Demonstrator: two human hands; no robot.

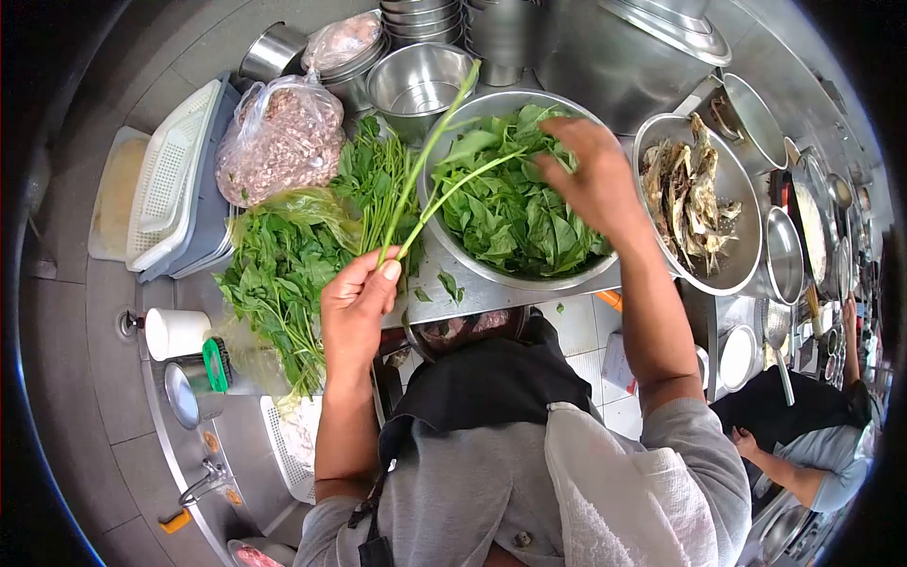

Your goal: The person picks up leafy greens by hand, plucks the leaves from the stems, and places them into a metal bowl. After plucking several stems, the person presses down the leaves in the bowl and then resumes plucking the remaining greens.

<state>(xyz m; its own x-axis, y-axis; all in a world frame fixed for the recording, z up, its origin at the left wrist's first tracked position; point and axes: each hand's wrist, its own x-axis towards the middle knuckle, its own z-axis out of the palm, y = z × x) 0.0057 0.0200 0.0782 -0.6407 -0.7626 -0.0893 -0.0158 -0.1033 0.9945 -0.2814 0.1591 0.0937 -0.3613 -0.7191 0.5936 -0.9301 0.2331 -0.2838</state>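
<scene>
Pinched between the thumb and fingers of my left hand (364, 293) are long green stems (412, 189), one rising past the near side of a steel pot, one slanting right with a leaf on it. My right hand (590, 170) is over the right part of a large steel bowl (436, 248) full of picked green leaves (520, 213). Its fingers are spread but blurred, and I see nothing held in them. Left of my left hand lies a heap of leafy greens (283, 274), partly in a thin yellowish bag. Loose leaves lie on the counter edge (472, 300).
A bowl of dried fish (694, 194) stands right of the leaf bowl. Behind are an empty steel pot (416, 85) and a bag of minced meat (283, 137). White baskets (170, 180) are stacked left, above a sink (222, 430). Another person (803, 454) works at far right.
</scene>
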